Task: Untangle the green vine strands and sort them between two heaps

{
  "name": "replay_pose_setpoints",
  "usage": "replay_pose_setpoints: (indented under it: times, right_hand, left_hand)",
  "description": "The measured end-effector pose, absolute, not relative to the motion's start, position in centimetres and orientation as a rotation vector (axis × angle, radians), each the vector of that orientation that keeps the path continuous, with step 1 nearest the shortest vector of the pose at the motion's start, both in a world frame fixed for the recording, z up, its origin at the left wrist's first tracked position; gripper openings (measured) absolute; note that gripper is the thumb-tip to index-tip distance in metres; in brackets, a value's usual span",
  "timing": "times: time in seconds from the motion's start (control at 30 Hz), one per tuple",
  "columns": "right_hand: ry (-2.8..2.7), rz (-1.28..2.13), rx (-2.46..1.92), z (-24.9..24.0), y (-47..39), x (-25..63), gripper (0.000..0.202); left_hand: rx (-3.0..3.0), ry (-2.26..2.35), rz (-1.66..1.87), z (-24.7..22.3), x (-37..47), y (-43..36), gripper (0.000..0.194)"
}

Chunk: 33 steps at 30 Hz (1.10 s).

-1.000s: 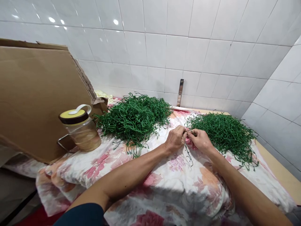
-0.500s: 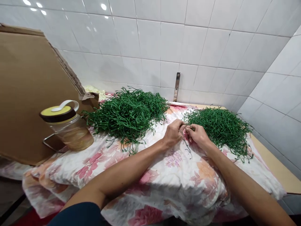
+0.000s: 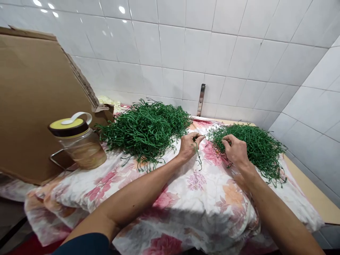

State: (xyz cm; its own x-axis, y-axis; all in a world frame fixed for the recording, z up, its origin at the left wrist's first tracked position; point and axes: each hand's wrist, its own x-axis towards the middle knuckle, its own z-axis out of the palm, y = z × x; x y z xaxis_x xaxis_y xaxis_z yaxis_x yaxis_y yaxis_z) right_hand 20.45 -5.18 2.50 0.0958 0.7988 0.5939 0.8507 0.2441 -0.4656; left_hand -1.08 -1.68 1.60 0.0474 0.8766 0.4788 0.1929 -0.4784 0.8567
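My left hand (image 3: 189, 145) is closed in a pinch on thin green stems (image 3: 198, 161), which dangle below the fingers with curled ends. Just left of it lies a large tangled heap of green stems (image 3: 148, 127). My right hand (image 3: 236, 149) has thumb and forefinger pressed together at the near left edge of a smaller, flatter pile of green stems (image 3: 255, 141). Whatever those right fingertips hold is too small to make out. A gap separates the two hands, over the floral cloth (image 3: 196, 180).
A jar with a yellow and brown lid (image 3: 79, 141) stands at the left, part filled with liquid. Behind it rises a cardboard box (image 3: 34, 106), with pale yellow pieces (image 3: 108, 102) beyond. A metal strip (image 3: 201, 100) leans against the tiled wall (image 3: 170, 46).
My hands were together between the piles; now they are apart. The left has moved slightly left with the stems, the right has moved right to the smaller pile.
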Motion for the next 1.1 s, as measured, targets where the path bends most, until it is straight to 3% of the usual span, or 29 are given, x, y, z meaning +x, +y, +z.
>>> replay_pose_setpoints:
  times: [0.33, 0.67, 0.93, 1.1]
  right_hand:
    - [-1.511, 0.006, -1.333, 4.5, -6.2, 21.5, 0.026]
    - [-1.392, -0.389, -1.492, 5.5, -5.6, 26.7, 0.031]
    - [-1.322, -0.671, -1.543, 5.7, -5.6, 28.7, 0.045]
    - [-1.332, -0.652, -1.404, 6.5, -6.0, 27.0, 0.036]
  left_hand:
    - [1.451, 1.086, 1.398, 0.7, -1.4, -0.1, 0.032]
    - [1.346, 0.899, 1.108, 0.4, -0.2, -2.3, 0.045]
    - [1.026, 0.748, 0.919, 0.9, 0.4, -3.7, 0.028]
    - [0.971, 0.748, 0.884, 0.8, 0.5, -3.9, 0.028]
